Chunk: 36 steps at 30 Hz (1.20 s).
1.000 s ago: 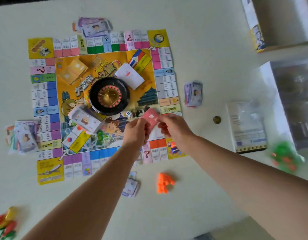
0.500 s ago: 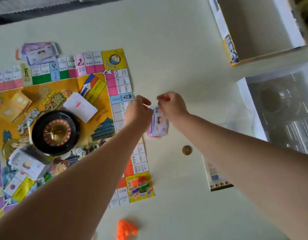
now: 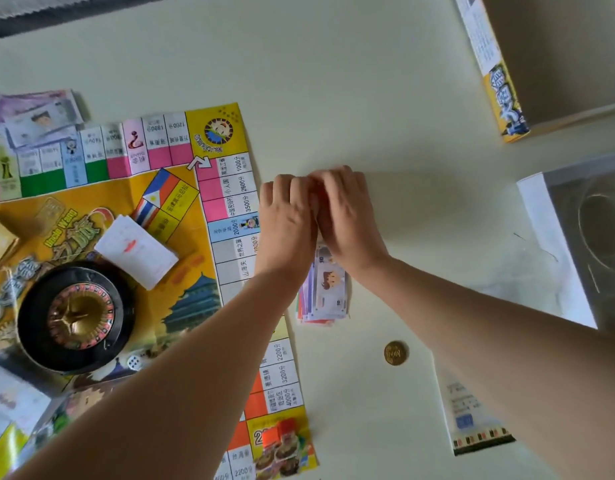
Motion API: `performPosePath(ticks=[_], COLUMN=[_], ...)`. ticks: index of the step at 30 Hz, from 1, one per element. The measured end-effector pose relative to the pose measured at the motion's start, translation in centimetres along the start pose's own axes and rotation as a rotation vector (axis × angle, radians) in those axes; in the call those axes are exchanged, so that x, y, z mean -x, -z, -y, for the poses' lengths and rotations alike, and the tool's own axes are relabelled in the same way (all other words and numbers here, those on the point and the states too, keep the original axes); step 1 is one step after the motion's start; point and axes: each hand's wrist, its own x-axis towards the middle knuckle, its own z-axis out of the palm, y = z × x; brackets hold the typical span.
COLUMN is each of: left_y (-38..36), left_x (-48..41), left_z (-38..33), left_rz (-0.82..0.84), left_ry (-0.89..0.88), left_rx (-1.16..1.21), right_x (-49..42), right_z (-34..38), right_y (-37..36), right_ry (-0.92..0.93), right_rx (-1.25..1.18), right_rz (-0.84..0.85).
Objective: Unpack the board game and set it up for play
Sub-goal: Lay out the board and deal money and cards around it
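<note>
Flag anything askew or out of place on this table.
The white card stack lies skewed across the board's centre artwork, and a gold coin sits alone on the table, apart from the board. The board shows fold creases; nothing looks damaged.

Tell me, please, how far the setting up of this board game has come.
Done: the board lies unfolded, with the roulette wheel and a white card stack on it. In hand: the left hand and right hand curl over the far end of a banknote pile beside the board. Probably left: the coin and leaflet, loose on the table.
</note>
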Motion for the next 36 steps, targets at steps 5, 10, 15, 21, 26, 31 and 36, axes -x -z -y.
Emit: performPosePath(ticks=[5,10,15,21,26,31,36], left_y=[0.9,3.1,5.2,3.9,3.1,2.7,3.7], left_x=[0.3,0.4,0.5,-1.0,-1.7,-2.0,-1.4], left_z=[0.1,0.5,0.6,-0.9,-1.4,-1.1,-0.8], left_rz=[0.07,0.148,0.294,0.288,0.264,0.283,0.327], left_ry=[0.038,0.083,0.214,0.364,0.313,0.28,0.316], left_rx=[0.047,-0.013,0.048,0.107,0.141,0.165,0.208], right_x=[0.6,1.0,1.4,0.0,-0.7,-1.1,-0.7], right_z=[0.2,-0.4,-1.3,0.2,0.3,0.5,0.3], right_y=[1.3,3.3,5.0,3.9,3.7,3.3,3.6], right_ry=[-0.007,-0.034,-0.131,-0.234,-0.224,-0.194,-0.208], right_rx=[-0.005,0.032,0.023,-0.034,-0.069,-0.106,-0.124], right_rz=[0.052,0.132,0.189,0.241,0.22,0.264,0.253])
